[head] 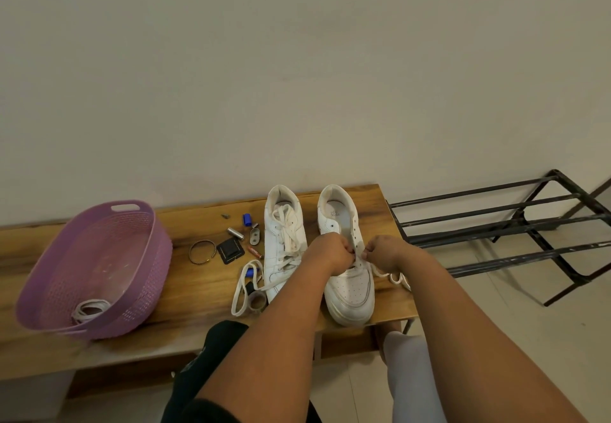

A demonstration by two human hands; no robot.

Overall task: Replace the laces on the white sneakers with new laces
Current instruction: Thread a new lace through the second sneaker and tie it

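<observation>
Head view: two white sneakers stand side by side on the wooden bench [185, 277], toes toward the person. The left hand [330, 252] and right hand [385, 252] meet over the right sneaker [347, 277], each grip narrow, fingers pinching its white lace [391, 275] at the eyelets; the lace's slack trails off to the right. The left sneaker [284, 250] is loosely laced. A loose lace [243, 290] lies beside it, and another lace coil [89, 310] sits in the purple basket [139, 277].

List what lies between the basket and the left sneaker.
Head view: between basket and left sneaker lie a bangle, black pouch, batteries and a loose lace.
</observation>
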